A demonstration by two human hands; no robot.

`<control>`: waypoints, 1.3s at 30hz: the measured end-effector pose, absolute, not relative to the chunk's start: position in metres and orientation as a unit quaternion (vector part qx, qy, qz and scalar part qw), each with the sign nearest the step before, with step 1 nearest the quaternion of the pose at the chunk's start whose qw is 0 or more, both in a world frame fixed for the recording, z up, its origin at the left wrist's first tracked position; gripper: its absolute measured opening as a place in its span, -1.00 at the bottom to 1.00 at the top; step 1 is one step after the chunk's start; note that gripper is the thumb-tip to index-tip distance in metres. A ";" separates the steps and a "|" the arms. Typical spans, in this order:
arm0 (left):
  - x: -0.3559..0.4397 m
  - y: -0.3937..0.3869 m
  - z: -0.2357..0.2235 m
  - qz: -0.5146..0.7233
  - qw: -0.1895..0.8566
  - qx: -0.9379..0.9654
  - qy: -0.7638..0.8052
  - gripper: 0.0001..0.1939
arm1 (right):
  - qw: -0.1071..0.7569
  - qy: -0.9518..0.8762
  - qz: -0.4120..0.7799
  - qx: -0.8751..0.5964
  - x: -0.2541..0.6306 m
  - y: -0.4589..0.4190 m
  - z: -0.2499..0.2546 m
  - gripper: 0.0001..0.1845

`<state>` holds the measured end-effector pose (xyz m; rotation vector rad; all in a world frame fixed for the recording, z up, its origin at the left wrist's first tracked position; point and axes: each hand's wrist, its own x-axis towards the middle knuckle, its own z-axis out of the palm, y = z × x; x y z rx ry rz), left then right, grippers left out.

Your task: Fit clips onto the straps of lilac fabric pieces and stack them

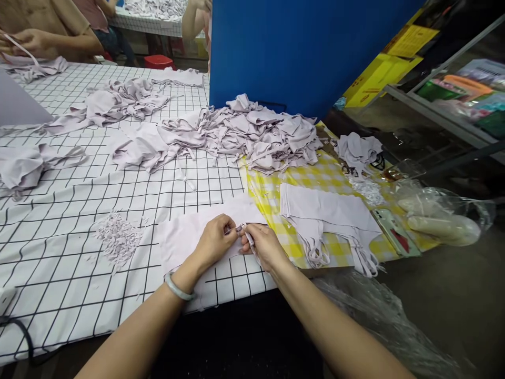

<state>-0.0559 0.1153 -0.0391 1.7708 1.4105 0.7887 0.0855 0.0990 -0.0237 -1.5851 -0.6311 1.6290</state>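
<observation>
Close together over the table's front edge, both my hands work on one pale lilac garment (177, 239) with a thin strap (251, 241). My left hand (216, 234), below a pale bangle (179, 287), pinches the strap's end. With fingers closed, my right hand (262, 245) grips the strap beside a small light-coloured piece (242, 226), perhaps a strap slider, between the fingertips. The garment's body lies flat beneath and to the left of my hands. To the right rests a neat stack of similar strapped garments (329, 210).
A large heap of lilac garments (272, 137) lies before a blue panel (276, 52). Small scraps (118, 237) are piled on the checked cloth (79, 284) at left. A phone (396, 231) and plastic-bagged rolls (444, 226) are at right. Another person's hands (33, 42) work at upper left.
</observation>
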 end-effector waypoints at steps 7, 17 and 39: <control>-0.057 0.116 -0.035 0.290 0.388 0.685 0.544 -0.93 | 0.374 -0.249 0.652 -0.610 0.085 0.100 -0.024 -0.89; -0.055 0.115 -0.037 0.298 0.420 0.645 0.564 -0.94 | 0.393 -0.246 0.651 -0.601 0.083 0.097 -0.028 -0.89; -0.064 0.125 -0.062 0.153 0.178 0.872 0.429 -0.51 | 0.331 -0.461 0.496 -0.658 0.143 -0.010 -0.014 -0.59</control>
